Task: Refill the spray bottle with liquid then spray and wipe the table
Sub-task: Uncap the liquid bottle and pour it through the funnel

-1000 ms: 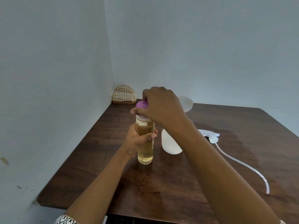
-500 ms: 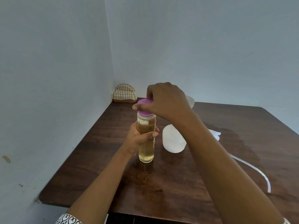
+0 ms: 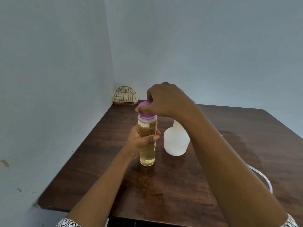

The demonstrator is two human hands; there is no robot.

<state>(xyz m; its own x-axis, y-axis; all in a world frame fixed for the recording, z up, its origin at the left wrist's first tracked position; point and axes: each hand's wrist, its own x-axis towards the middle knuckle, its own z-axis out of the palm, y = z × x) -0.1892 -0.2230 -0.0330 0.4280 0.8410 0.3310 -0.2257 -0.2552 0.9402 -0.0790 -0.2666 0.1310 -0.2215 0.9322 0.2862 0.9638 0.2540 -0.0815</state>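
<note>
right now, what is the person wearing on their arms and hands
Both forearms are bare. White sleeves with a black scroll pattern show at the bottom edge: left sleeve, right sleeve. No gloves, rings or watch show on the left hand or right hand.

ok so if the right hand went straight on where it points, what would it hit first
The purple cap of the bottle, which the right hand grips. Past that, probably the wire rack in the corner, though depth is unclear.
</note>
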